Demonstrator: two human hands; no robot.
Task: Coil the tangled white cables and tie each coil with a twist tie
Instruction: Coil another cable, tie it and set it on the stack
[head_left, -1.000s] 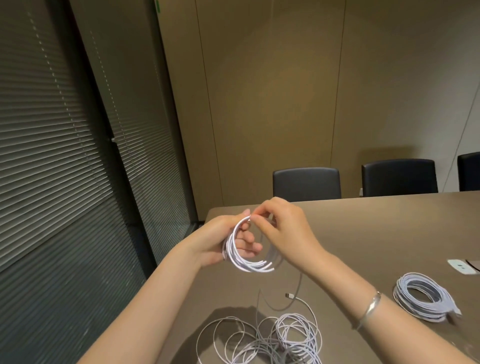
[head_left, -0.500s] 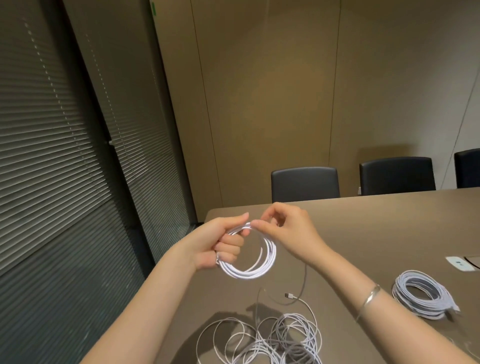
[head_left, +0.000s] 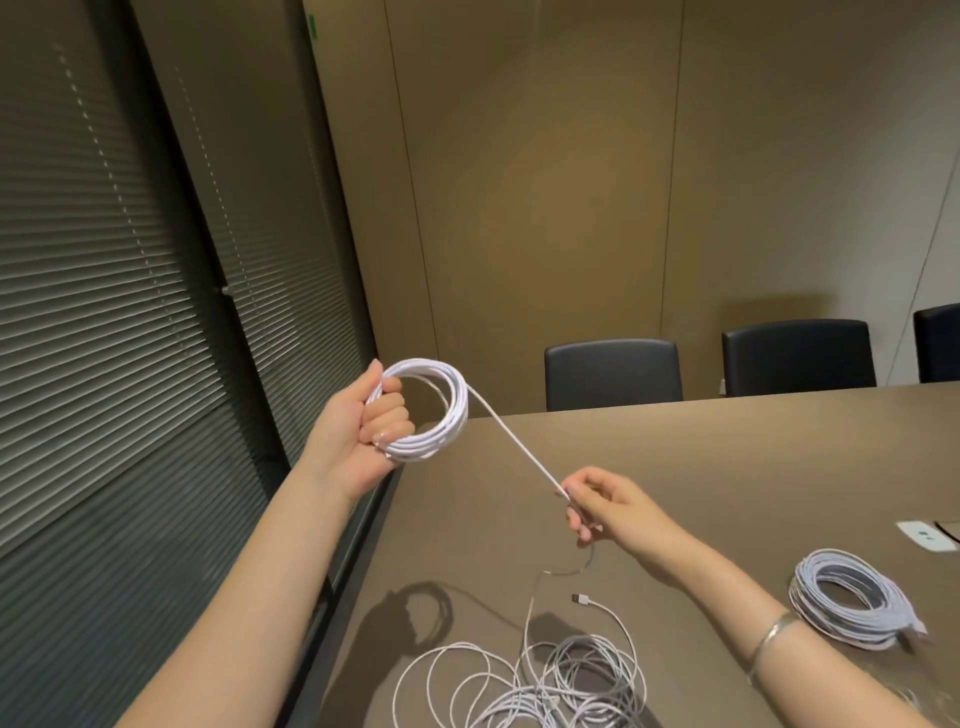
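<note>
Since the earlier frame, both hands have parted: I see the left hand (head_left: 371, 434) lifted up and away past the table's (head_left: 753, 467) left edge, and the right hand (head_left: 605, 506) drawn down and rightward over the tabletop, where before they met over one coil. Left-hand fingers are curled through the white coil (head_left: 423, 410), gripping its left side, thumb laid along the top; the coil stands upright, held clear of the table. One taut strand (head_left: 511, 439) runs from the coil's right side down to the right hand, whose thumb and forefinger pinch it; the other fingers are loosely curled below. From that hand the cable drops slack to the tangled cables (head_left: 524, 686), which lie on the table at its near edge, below both hands. A USB plug (head_left: 581, 599) rests on the table just above the tangle. A finished coil (head_left: 852, 605) lies flat on the table, right of the right forearm and well apart from the tangle. A bracelet (head_left: 774, 636) circles the right wrist. A white socket plate (head_left: 927, 535) sits in the tabletop beyond the finished coil. Black chairs (head_left: 613, 374) stand at the table's far side.
</note>
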